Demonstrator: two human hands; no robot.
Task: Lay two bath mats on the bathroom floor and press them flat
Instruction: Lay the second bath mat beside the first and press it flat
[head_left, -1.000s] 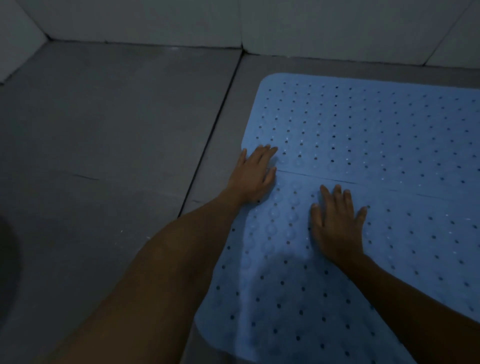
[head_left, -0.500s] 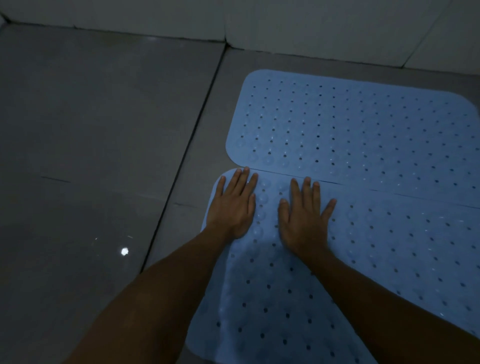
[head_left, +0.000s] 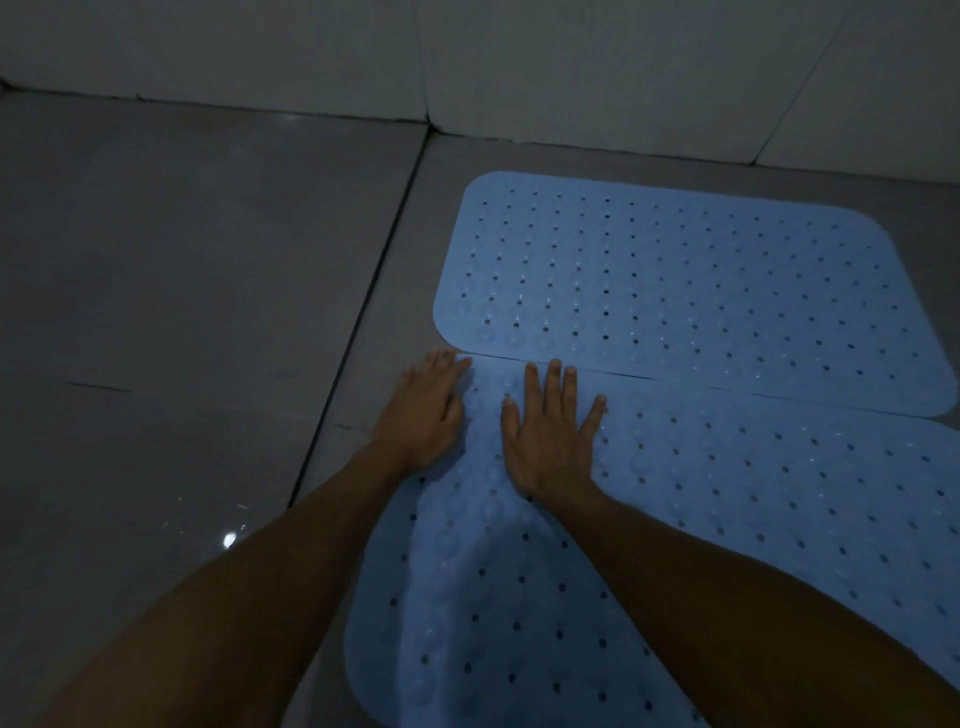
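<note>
Two light blue perforated bath mats lie side by side on the grey tiled floor. The far mat (head_left: 691, 291) lies flat near the wall. The near mat (head_left: 727, 519) butts against its front edge along a thin dark seam. My left hand (head_left: 423, 415) lies flat with straight fingers on the near mat's far left corner, partly over its edge. My right hand (head_left: 550, 436) presses palm down on the near mat beside it, fingers spread and reaching the seam.
Grey floor tiles (head_left: 182, 312) stretch to the left, with a dark grout line (head_left: 358, 332) running past the mats' left edge. A pale tiled wall (head_left: 467, 57) closes off the far side. A small bright reflection (head_left: 228, 540) shows on the floor.
Both hands stay flat on the near mat's far left corner. My left hand has slid slightly left toward the corner edge, and my right hand's fingers have spread wider. The view has shifted a little.
</note>
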